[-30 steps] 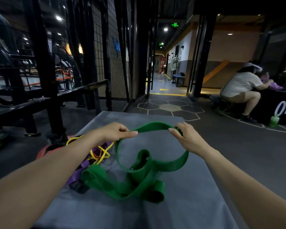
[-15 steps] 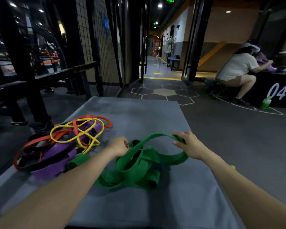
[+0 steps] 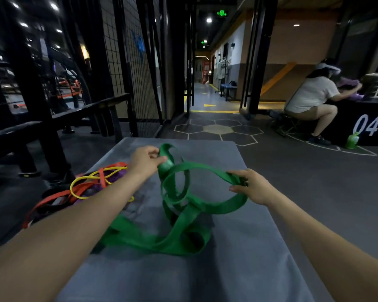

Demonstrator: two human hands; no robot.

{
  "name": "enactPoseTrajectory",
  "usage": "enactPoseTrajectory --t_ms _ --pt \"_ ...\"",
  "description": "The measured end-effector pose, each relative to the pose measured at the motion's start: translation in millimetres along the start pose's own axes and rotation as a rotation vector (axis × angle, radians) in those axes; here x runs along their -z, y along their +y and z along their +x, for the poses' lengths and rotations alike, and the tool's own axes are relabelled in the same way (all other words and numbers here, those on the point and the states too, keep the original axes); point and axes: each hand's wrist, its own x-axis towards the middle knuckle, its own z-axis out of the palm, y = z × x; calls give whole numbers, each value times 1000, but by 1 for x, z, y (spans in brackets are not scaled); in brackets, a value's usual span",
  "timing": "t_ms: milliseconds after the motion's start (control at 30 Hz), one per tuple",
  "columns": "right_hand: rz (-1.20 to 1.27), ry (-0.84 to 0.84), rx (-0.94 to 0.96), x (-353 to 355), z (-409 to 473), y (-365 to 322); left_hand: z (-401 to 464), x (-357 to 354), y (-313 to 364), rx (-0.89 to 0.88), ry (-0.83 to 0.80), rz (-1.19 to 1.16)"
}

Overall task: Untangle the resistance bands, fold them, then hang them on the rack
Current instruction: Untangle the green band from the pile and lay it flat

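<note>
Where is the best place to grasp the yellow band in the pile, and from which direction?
Pinch the yellow band at its raised upper arc, coming from above. That thin loop lies on top of the orange band and purple band, exposed there; lower parts weave under them. This is a judgement.

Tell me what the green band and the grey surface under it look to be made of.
Green band: likely rubber or latex, smooth with a slight sheen; it is a flat strip that bends into soft loops and droops between the left hand and right hand. Grey surface: looks like a matte fabric or vinyl cover, with faint creases and no glare; which one is unclear.
</note>
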Motion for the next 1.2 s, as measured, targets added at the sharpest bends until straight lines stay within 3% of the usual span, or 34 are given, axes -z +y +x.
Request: enactPoseTrajectory --t_ms 167,400,567,733,967,1100,1200 --pt "-122 10 52 36 10 -34 27 27 69 -182 82 -25" --pt "-387 -167 95 91 33 -75 49 56 149 -304 164 -51" --pt "184 285 236 103 45 -139 43 53 190 -427 73 -64" --pt "699 250 158 93 52 -169 34 57 215 -574 116 -30" --pt "507 428 199 111 61 -185 33 70 225 -633 195 79" --pt "376 522 254 126 68 -195 37 71 237 -583 277 99" --pt "259 493 303 129 70 -199 38 74 248 -549 302 31"
